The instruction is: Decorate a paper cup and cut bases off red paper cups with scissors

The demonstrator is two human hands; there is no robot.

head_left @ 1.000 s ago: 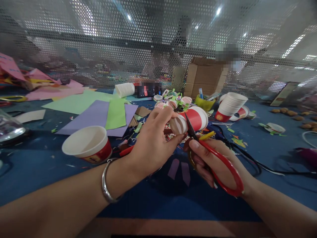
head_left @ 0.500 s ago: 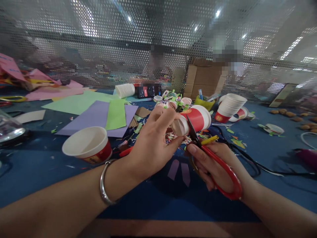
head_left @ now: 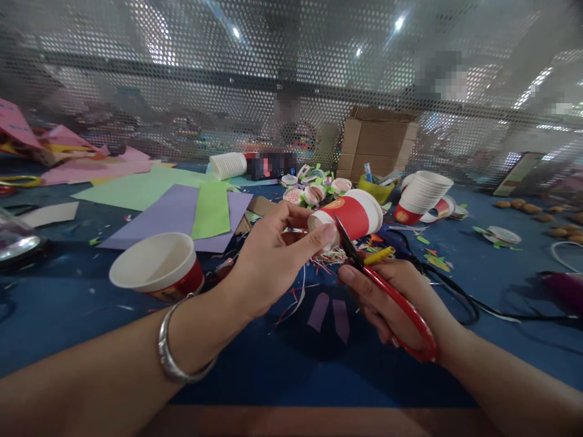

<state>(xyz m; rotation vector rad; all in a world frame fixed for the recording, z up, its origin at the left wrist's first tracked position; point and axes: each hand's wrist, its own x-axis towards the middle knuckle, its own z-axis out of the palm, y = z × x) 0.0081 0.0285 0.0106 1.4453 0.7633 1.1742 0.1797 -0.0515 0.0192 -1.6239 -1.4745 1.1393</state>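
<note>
My left hand (head_left: 285,255) pinches the base end of a red and white paper cup (head_left: 353,215), thumb in front and fingers behind. The cup lies sideways in the air with its rim toward the right. My right hand (head_left: 387,297) grips red-handled scissors (head_left: 403,309), whose dark blades point up and left against the side of the cup. A yellow piece sticks out by the scissors' pivot. Below the hands, two small purple paper strips (head_left: 340,320) lie on the blue table (head_left: 282,376). Another paper cup (head_left: 155,267) stands by my left forearm.
Purple paper (head_left: 155,218) and a green strip (head_left: 212,209) lie at left. Cut cup bases (head_left: 314,194) and paper shreds lie behind the hands. Stacked cups (head_left: 423,194) stand at right, a cardboard box (head_left: 376,142) at the back. A black cable (head_left: 469,297) crosses the right side.
My left fingers have shifted on the cup; the thumb now presses across its base end. The cup has moved slightly left, and the scissors a little left with it.
</note>
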